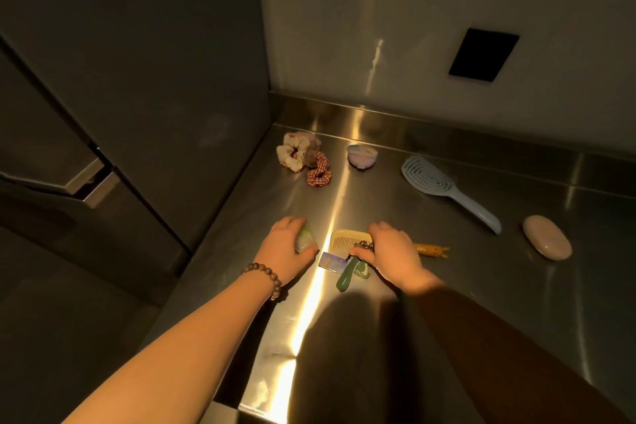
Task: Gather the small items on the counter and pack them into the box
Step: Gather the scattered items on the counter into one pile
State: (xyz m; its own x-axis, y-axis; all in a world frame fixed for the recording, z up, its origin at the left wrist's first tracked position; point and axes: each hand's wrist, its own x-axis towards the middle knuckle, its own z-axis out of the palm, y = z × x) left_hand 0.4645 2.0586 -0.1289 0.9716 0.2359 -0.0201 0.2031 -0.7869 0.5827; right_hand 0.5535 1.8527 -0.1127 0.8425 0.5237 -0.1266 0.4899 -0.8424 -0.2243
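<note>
My left hand [287,248] is closed around a small pale green object [305,238] near the counter's left edge. My right hand [392,251] presses down on a metal clip attached to a green strap [346,277], partly covering a yellow comb [347,239]. A small purple card [329,260] lies between my hands. An orange animal-shaped item [432,249] pokes out from under my right hand. Farther back lie a white scrunchie [292,152], a red checked scrunchie [318,173], a small lilac round container [361,155], a light blue hairbrush [444,186] and a pink oval case [547,242]. No box is in view.
The steel counter [447,303] has a raised back rim along the white wall, which carries a black rectangular plate [483,55]. A tall dark cabinet [137,96] stands against the counter's left edge. My shadow darkens the near part.
</note>
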